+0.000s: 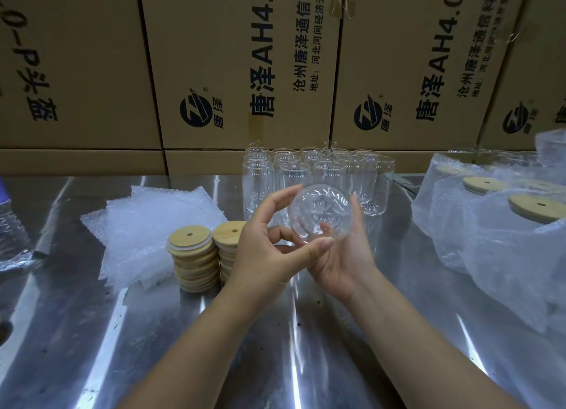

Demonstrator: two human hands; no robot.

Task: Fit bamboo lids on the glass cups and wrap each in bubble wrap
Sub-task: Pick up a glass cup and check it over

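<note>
One glass cup point(321, 212) is held above the worktop point(275, 347), long axis towards the viewer, and the grip of the left hand point(269, 249) and of the right hand point(340, 255) is curled round it. Two stacks of bamboo lids point(191, 255) stand just left, nearer the left hand, beside one pile of bubble wrap sheets point(147, 234). Behind stand roughly a dozen bare cups point(306, 169), overlapping too much to count exactly; at least three wrapped cups point(490, 224) lie right.

Dim indoor light, white glare streaks on the steel table point(92, 347), wide-angle bowing of cartons point(76, 71) at edges
</note>
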